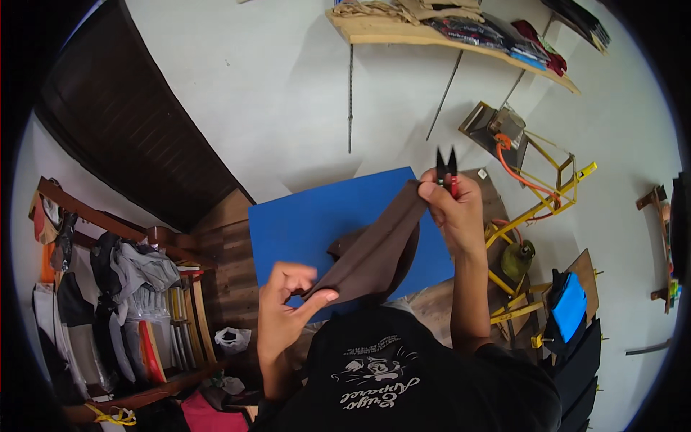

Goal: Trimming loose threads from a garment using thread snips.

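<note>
Head cam: brown cloth (374, 248) held taut in the air over blue board (324, 219). Left hand (284, 309) pinches lower end; right hand (455, 209) closed on upper end w/ snips (446, 169), blades up. Trimming step; next snip prob. needs blades turned to the edge.

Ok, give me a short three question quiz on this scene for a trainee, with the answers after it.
1. True or false: the right hand holds small black thread snips with the blades pointing up.
2. Which hand pinches the lower end of the brown fabric? A. left hand B. right hand C. neither
3. Fill in: behind the fabric lies a flat ____ board.

Key: 1 true; 2 A; 3 blue
</note>
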The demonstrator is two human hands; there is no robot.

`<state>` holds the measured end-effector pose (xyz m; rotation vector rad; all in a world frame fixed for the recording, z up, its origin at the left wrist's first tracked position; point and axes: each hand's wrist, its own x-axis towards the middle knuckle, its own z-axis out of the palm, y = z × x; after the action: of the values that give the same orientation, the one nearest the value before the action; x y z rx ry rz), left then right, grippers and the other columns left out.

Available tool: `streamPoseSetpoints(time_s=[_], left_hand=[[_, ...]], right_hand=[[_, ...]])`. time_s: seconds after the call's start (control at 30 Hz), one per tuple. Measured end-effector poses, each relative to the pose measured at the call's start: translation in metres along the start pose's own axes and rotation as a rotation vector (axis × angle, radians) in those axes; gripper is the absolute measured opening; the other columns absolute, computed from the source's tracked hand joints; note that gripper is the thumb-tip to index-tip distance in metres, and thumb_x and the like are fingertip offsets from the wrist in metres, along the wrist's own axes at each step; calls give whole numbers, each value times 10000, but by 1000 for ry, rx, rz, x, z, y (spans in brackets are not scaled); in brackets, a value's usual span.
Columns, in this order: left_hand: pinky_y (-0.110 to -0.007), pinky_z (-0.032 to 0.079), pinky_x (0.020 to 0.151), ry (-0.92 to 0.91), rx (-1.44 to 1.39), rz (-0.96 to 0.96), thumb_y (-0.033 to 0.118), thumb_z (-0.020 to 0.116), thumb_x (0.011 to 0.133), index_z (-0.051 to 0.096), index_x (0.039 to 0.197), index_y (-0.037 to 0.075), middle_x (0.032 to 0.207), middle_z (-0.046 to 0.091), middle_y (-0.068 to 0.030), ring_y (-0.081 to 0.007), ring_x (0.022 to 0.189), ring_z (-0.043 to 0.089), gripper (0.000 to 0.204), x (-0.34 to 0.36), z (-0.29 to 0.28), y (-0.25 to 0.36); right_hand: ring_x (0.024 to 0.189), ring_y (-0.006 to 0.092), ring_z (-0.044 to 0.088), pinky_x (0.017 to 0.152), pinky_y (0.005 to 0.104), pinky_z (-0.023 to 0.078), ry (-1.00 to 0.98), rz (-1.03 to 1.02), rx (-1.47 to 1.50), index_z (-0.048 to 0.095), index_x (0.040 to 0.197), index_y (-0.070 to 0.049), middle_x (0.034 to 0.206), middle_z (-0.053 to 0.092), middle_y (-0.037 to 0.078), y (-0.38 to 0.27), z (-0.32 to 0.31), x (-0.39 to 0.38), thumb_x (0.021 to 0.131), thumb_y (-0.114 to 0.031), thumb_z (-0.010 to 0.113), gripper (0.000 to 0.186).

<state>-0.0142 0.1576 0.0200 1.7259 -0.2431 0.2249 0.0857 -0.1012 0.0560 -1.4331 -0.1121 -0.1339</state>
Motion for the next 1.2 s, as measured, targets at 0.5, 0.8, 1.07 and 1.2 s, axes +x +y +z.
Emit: streamPoseSetpoints(time_s=[0.5,0.8,1.07,1.2], left_hand=[[-273,426,737,-207,-132,30,168,749,813,582,950,-5,795,559,-49,-139,779,528,277,37,38,-32],[-312,396,590,-270,217,70,191,718,839,618,801,-8,644,529,-59,-126,607,505,225,12,18,-28],[-269,436,798,-38,-538,-54,190,579,907,637,1092,-71,1059,644,-141,-177,876,601,325,-3,23,-47],[-281,453,811,-3,-779,-315,236,567,888,577,1179,-90,1111,635,-163,-198,921,621,436,-15,16,-51]], right_hand=[[559,-2,397,486,183,282,-392,71,-90,644,854,-32,646,501,-83,17,27,-27,831,-117,731,124],[559,3,389,498,187,284,-324,97,-121,649,855,-33,650,503,-83,31,28,-26,836,-128,724,122],[592,7,377,533,196,286,-342,136,-118,651,828,-29,647,470,-104,35,52,-13,842,-145,727,139],[622,24,387,544,218,295,-360,83,-147,649,839,-4,676,492,-69,48,62,-9,889,-175,672,180]])
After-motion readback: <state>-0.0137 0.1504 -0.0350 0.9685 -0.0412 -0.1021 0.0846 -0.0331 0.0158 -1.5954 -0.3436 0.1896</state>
